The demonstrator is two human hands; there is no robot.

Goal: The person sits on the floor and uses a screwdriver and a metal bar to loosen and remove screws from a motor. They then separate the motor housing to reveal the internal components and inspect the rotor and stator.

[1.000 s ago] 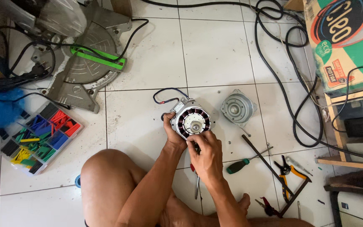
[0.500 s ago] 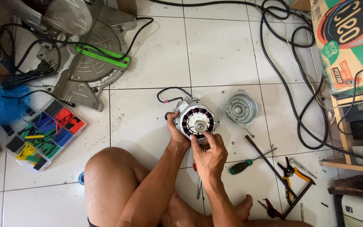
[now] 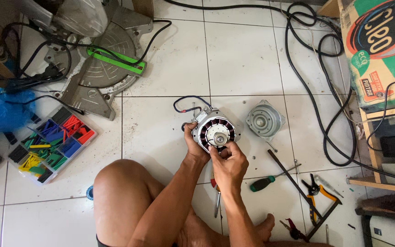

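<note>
An opened electric motor (image 3: 216, 131) with dark copper windings and a white rotor in its middle sits over the white tiled floor, its thin black and red wires (image 3: 189, 103) looping off to the upper left. My left hand (image 3: 193, 145) grips the motor's left side. My right hand (image 3: 227, 160) is just below the motor, its fingertips pinching at the lower rim near the rotor. The motor's round grey metal end cover (image 3: 264, 120) lies on the floor to the right, apart from the motor.
A green-handled screwdriver (image 3: 270, 179), orange-handled pliers (image 3: 319, 196), red-handled cutters (image 3: 293, 229) and a dark metal bar (image 3: 293, 183) lie at right. A mitre saw (image 3: 99, 55) and a tray of coloured sleeves (image 3: 51, 142) lie at left. Black cables (image 3: 314, 105) and a cardboard box (image 3: 383, 50) are at right.
The view has shifted slightly. My right hand's fingers have moved a little along the motor's lower rim; my left hand still holds the motor in place.
</note>
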